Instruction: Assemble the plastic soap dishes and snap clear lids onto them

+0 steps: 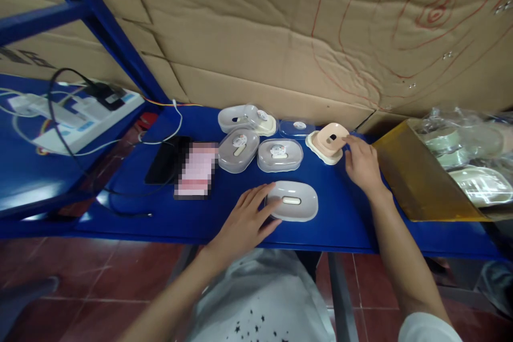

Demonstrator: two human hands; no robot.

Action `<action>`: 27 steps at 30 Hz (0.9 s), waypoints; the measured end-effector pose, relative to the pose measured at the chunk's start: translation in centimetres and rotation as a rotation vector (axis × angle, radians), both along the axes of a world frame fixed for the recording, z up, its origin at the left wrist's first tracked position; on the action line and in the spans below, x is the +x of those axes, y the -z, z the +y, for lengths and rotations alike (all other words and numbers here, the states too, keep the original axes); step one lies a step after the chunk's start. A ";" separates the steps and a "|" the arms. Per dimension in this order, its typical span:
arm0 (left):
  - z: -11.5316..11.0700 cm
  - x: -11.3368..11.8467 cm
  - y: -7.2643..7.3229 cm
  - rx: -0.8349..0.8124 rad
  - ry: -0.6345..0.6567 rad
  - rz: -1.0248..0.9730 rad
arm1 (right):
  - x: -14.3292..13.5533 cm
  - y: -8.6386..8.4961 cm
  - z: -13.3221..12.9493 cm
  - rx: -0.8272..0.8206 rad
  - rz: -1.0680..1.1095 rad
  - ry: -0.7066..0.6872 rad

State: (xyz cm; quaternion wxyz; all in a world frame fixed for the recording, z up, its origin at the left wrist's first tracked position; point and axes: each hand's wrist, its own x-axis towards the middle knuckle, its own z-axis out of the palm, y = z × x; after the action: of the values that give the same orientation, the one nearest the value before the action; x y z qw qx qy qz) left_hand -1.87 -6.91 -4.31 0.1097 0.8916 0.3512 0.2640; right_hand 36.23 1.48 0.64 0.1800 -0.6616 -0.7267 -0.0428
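Observation:
Near the front edge of the table lies a grey oval soap dish (304,209) with a small pale strip in its middle. My left hand (250,216) grips its left end, fingers over the rim and thumb at the near side. Farther back, a peach soap dish (328,138) with a dark slot sits tilted on a cream tray (332,160). The fingers of my right hand (363,163) hold the peach dish by its right edge; the thumb is partly hidden. Two lidded grey soap dishes, one left (236,157) and one right (280,157), stand between my hands.
Behind them are another grey dish (230,117), a cream piece under a clear lid (266,124) and a loose clear lid (296,129). A phone (196,171) and cables lie left, near a power strip (76,128). At right stands a carton (396,171) of wrapped dishes.

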 end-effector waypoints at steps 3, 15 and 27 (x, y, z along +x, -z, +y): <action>0.0 0.0 -0.2 -0.014 -0.007 -0.011 | 3.6 1.3 0.5 -0.033 0.042 0.156; 0.0 0.1 -0.1 -0.120 0.022 -0.091 | 5.3 3.8 -7.5 -0.037 0.281 0.262; -0.1 -0.6 0.4 -0.321 0.029 -0.150 | -9.5 1.1 -11.0 -0.159 0.097 -0.484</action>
State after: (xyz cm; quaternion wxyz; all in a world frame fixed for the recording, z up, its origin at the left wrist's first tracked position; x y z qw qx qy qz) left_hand -2.43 -7.01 -4.74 0.2806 0.8453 0.3667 0.2688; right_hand 26.78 -9.56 -0.49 0.1673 -0.4816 -0.8555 0.0906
